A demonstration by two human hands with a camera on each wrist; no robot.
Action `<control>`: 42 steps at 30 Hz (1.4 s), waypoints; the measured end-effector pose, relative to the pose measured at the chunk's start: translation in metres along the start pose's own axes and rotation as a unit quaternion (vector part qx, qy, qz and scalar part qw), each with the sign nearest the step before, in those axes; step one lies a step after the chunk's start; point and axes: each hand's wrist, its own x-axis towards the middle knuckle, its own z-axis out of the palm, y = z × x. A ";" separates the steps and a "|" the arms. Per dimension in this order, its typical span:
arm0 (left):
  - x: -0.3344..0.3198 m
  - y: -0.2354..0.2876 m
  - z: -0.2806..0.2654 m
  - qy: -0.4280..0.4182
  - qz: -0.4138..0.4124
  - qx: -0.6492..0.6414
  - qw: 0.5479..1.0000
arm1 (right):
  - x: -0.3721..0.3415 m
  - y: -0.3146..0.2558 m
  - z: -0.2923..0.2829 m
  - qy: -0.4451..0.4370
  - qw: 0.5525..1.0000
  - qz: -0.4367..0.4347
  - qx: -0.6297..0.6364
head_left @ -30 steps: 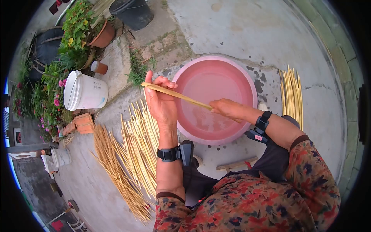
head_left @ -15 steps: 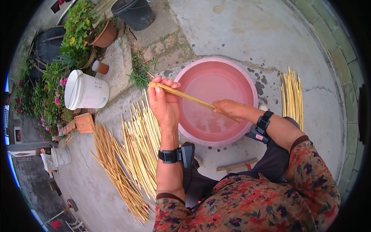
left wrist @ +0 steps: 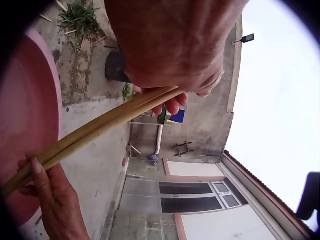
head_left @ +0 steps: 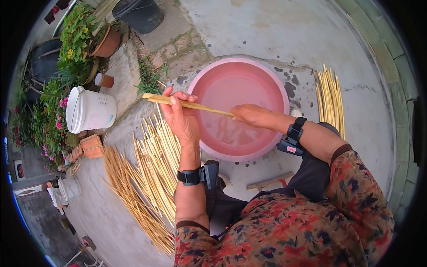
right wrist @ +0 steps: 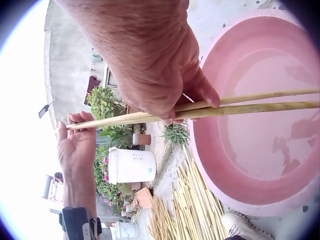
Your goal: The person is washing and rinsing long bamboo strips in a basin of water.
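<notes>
Two slim pale-yellow sticks (head_left: 198, 106) lie together, slanting over a pink basin (head_left: 240, 153) with shallow liquid in it. My left hand (head_left: 182, 120) pinches them between thumb and fingers, and their flat pale ends stick out past it. Close to the basin's middle, my right hand (head_left: 254, 115) grips the same sticks from above. In the right wrist view the sticks (right wrist: 240, 109) run on beyond the right fingers and part slightly over the basin. The left wrist view has the pair side by side, with the right thumb (left wrist: 42, 182) lying along them.
On the ground at left lie a spread of pale sticks (head_left: 155, 164) and a browner, thinner bunch (head_left: 131, 191). Another bundle (head_left: 330, 102) lies right of the basin. A white bucket (head_left: 93, 109), bricks (head_left: 92, 146), potted plants (head_left: 78, 38) and a black bucket (head_left: 140, 18) stand at left.
The sticks have slid left through the left hand, so their ends protrude farther and show as two. Both hands stay over the basin; the whole head view has shifted slightly.
</notes>
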 end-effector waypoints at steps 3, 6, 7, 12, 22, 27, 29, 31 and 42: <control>-0.002 -0.005 -0.002 -0.002 -0.009 -0.039 0.999 | 0.003 -0.001 0.002 0.019 0.999 0.012 -0.040; 0.008 0.000 -0.012 0.027 -0.008 -0.077 0.997 | 0.004 -0.009 0.003 0.034 0.995 0.024 -0.085; 0.010 0.003 -0.014 0.059 -0.007 -0.103 0.993 | 0.003 -0.013 0.004 0.049 0.994 0.017 -0.101; 0.012 0.011 -0.016 0.107 0.001 -0.096 0.990 | 0.010 -0.019 0.010 0.073 0.996 0.053 0.016; 0.022 0.025 -0.036 0.162 0.028 -0.095 0.982 | 0.006 -0.031 -0.001 0.160 0.976 -0.059 -0.133; 0.027 0.035 -0.070 0.234 0.073 -0.064 0.967 | 0.002 -0.029 0.000 0.192 0.954 -0.096 -0.210; 0.028 0.037 -0.073 0.238 0.062 -0.084 0.966 | -0.002 -0.033 -0.004 0.188 0.949 -0.094 -0.235; 0.028 0.040 -0.076 0.241 0.065 -0.081 0.965 | -0.002 -0.038 -0.009 0.222 0.935 -0.114 -0.253; 0.032 0.028 -0.113 0.172 0.044 -0.177 0.968 | -0.017 -0.035 -0.021 0.199 0.932 -0.108 -0.284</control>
